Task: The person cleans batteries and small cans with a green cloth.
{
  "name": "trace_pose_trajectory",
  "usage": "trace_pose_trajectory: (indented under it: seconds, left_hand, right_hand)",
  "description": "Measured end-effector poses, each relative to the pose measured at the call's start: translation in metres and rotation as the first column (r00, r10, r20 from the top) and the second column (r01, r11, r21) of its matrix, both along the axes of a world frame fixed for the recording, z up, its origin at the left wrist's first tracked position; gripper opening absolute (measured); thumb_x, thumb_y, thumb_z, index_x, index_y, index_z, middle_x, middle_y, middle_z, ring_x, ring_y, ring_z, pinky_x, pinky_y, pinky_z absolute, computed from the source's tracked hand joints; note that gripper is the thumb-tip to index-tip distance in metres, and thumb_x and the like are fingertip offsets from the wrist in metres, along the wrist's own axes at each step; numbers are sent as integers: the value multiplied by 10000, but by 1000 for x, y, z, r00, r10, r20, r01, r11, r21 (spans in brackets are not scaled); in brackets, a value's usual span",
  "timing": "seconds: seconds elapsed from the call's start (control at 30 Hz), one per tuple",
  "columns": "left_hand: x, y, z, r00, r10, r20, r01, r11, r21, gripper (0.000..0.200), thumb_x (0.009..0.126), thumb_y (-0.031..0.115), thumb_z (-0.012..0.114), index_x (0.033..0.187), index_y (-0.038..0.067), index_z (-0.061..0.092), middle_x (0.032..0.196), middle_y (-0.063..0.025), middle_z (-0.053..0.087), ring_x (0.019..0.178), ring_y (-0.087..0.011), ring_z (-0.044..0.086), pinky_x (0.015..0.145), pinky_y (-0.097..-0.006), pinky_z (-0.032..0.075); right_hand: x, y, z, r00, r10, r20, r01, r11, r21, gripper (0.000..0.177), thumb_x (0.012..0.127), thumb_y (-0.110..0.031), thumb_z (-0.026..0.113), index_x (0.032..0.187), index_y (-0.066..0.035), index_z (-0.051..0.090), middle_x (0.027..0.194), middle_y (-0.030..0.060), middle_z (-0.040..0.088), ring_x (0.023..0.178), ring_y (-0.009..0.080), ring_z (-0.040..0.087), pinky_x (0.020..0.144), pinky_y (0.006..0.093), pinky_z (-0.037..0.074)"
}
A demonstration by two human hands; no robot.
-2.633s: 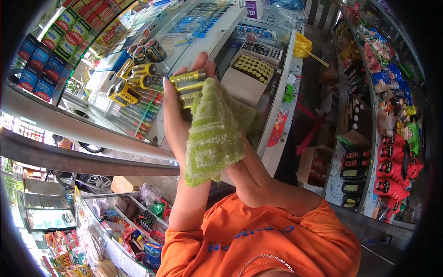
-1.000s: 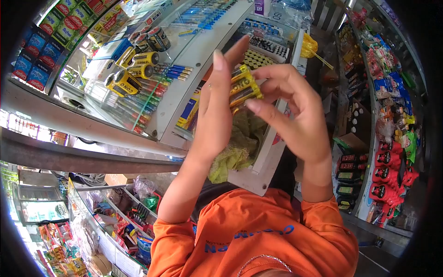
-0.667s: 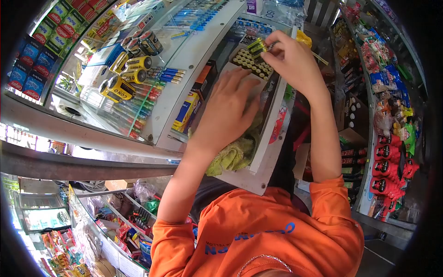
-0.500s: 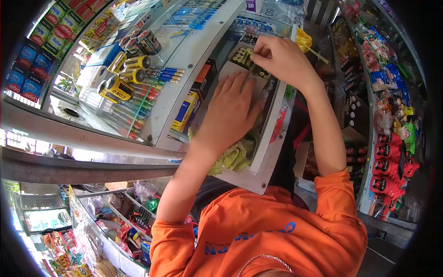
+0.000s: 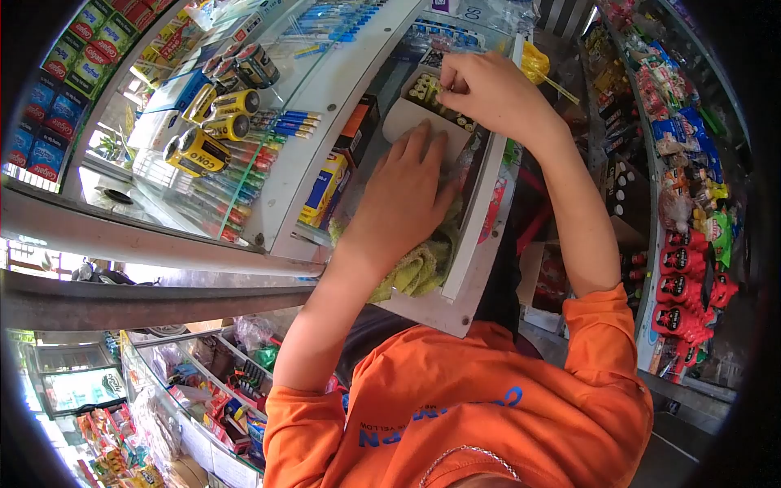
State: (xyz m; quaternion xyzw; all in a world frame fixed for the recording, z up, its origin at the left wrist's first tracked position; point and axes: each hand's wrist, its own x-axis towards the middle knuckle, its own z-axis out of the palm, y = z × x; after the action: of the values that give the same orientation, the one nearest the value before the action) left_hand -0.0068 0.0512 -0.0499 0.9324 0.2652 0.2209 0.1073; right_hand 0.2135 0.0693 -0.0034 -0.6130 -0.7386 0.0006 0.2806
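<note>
Head view: the left hand (image 5: 403, 199) lay flat and open on the cardboard box (image 5: 404, 120) and a green cloth (image 5: 415, 272). The right hand (image 5: 492, 89) curled over the batteries (image 5: 425, 87) in that box; its grip could not be told.

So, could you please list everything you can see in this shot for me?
battery box: one, white card, open, in the counter, holding small batteries
cloth: one, green, under the left wrist
big batteries: several, yellow and black, on the counter's glass
pens: many, blue, under the glass
bottles: several, red, far right
bag: one, yellow, beyond the box
shirt: one, orange, bottom
left hand: one, flat and open, on the box flap
right hand: one, fingertips in the box
</note>
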Motion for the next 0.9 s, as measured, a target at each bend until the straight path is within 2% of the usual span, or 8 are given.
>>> trace_pose_trajectory:
  seconds: [0.1,0.4,0.53,0.6,0.67,0.73,0.8,0.9]
  left_hand:
    - [0,0,-1,1000,5,9,-6,1000,16,580,994,272,624,1457,-45,482,1517,-278,460,1373,-455,481,1151,-490,415]
    - [0,-1,-1,1000,9,10,-9,1000,-8,569,1000,269,620,1465,-30,485,1515,-276,461,1377,-450,480,1155,-490,412]
    - [0,0,-2,1000,-4,12,4,1000,11,593,999,278,626,1493,-9,470,1528,-272,453,1397,-455,452,1172,-497,391]
    - [3,-2,-1,1000,-10,27,10,1000,18,596,999,282,628,1505,11,468,1534,-268,451,1409,-455,436,1180,-501,381]
    - [3,-3,6,1000,-30,1,30,992,121,593,996,284,632,1519,56,474,1537,-256,456,1430,-449,411,1192,-508,369]
    - [3,-2,3,999,-41,-31,44,993,110,577,997,274,629,1516,70,482,1534,-250,462,1434,-442,408,1195,-508,367]
    - [3,-1,1,997,-48,-63,54,994,92,562,998,264,626,1513,84,490,1530,-243,468,1438,-435,405,1198,-509,366]
    - [3,0,-1,998,-54,-39,55,998,40,532,1000,237,618,1494,74,509,1525,-237,474,1430,-427,417,1194,-501,372]
  right_hand:
    - [3,0,4,992,-18,127,17,1000,6,203,849,-162,762,899,12,671,791,162,734,769,338,729,704,415,547]
    - [4,-5,21,984,-27,174,59,982,-180,215,804,-164,761,876,17,670,826,173,738,816,340,726,729,410,556]
    - [3,1,28,980,-11,200,49,981,-187,212,800,-171,756,866,14,676,828,168,740,827,336,728,740,407,558]
    - [0,6,34,955,3,296,66,973,-223,203,799,-163,749,858,20,683,815,169,742,832,335,732,742,403,562]
    - [4,10,34,967,-7,254,68,970,-232,197,796,-158,748,855,19,689,793,164,740,801,327,736,734,401,564]
    - [3,11,37,978,-9,210,60,969,-239,191,793,-154,748,853,19,694,772,159,738,770,319,740,726,399,566]
    - [1,9,42,989,-16,144,71,917,-391,183,782,-150,752,847,13,700,733,145,732,691,299,740,709,398,568]
    - [-1,9,43,985,-45,166,111,906,-409,173,776,-149,757,835,-1,691,695,130,716,633,280,731,686,392,563]
